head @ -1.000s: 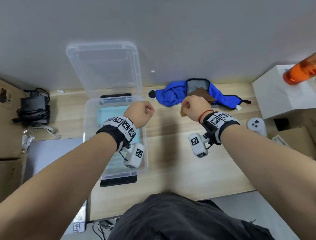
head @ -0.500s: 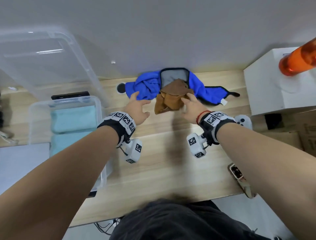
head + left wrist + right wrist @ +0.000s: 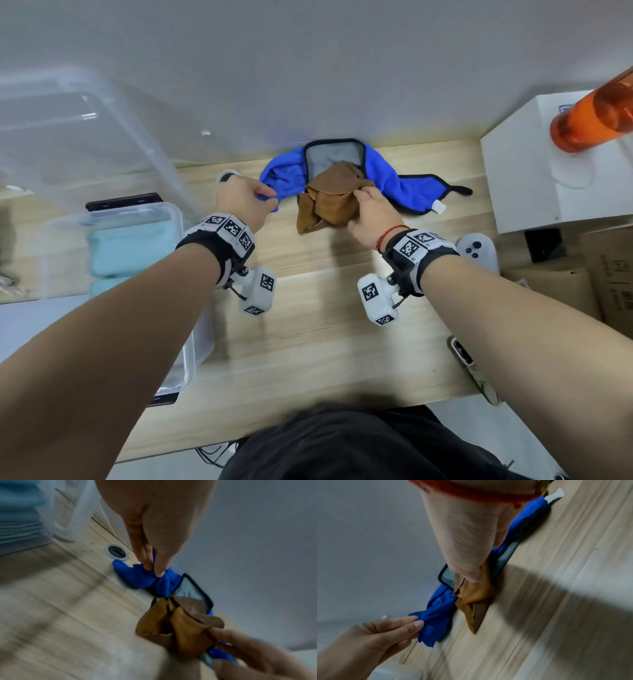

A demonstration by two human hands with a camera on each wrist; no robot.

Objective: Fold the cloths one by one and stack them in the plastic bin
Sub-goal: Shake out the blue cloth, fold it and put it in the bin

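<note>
At the back of the desk (image 3: 308, 342), by the wall, the brown cloth (image 3: 329, 202) lies crumpled on the blue cloth (image 3: 387, 185). Both look soft, light and floppy, so a corner seems the best place to hold. The left hand (image 3: 245, 202) pinches the blue cloth's end and the right hand (image 3: 371, 216) pinches the brown one, both arms reaching forward, with the plastic bin (image 3: 178, 219) to the left.

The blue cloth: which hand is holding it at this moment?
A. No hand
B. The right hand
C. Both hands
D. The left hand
D: the left hand pinches the end of the blue cloth between thumb and finger, while the right hand grips the brown cloth that lies on it.
</note>
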